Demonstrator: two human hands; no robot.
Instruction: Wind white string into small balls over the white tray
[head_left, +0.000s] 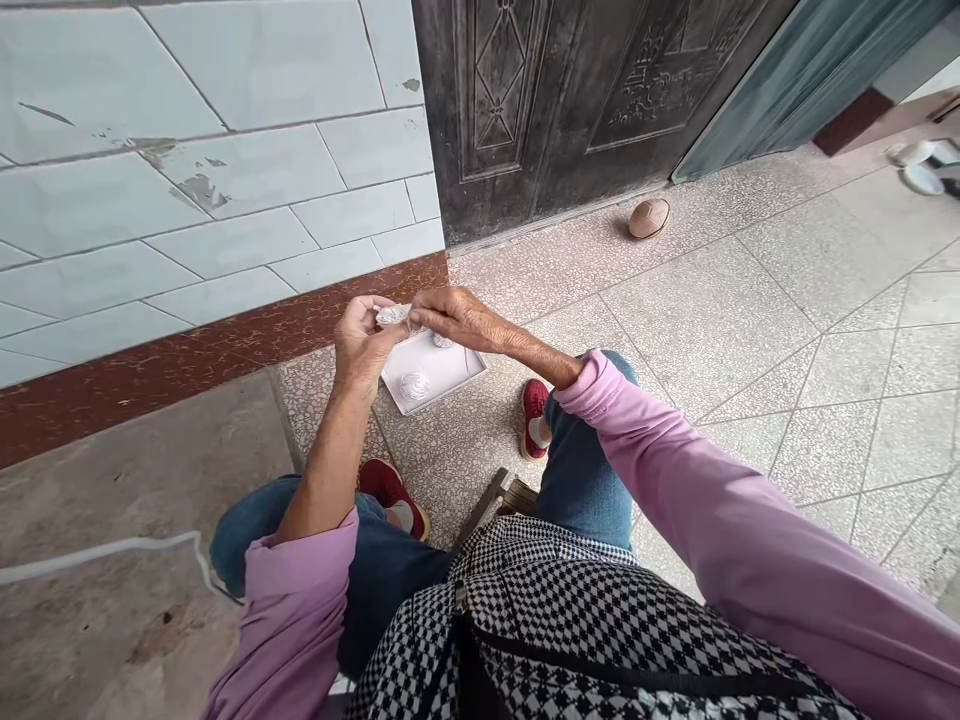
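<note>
Head view: we're looking straight down over the person's lap, out to a speckled terrazzo floor [697,330].

Around us: white wall tiles [225,170], chipped in spots, run down to a red-brown skirting [225,345], and beside them stands a dark embossed metal door [570,100]. We've got a brown oval object [649,218] on the floor near the door, and a white cable [112,548] trailing at lower left.

In the way: a black-and-white checked bag [570,625] fills the lap, with the pink sleeves [712,500] and blue jeans [577,480] either side and red shoes [534,418] below.

Container: a shallow white tray [463,372] sits on the floor, holding a foil ball [414,386] and a second foil ball [442,341] partly under the right hand.

Left hand [361,345]: fingers curled upward, closed on a crumpled foil piece [391,315].

Right hand [461,318]: fingers pressed together, reaching over that same foil, just above the tray.

Hard to make out: white items [922,165] cut off at top right; we can't tell what they are, nor what the brown object is.
</note>
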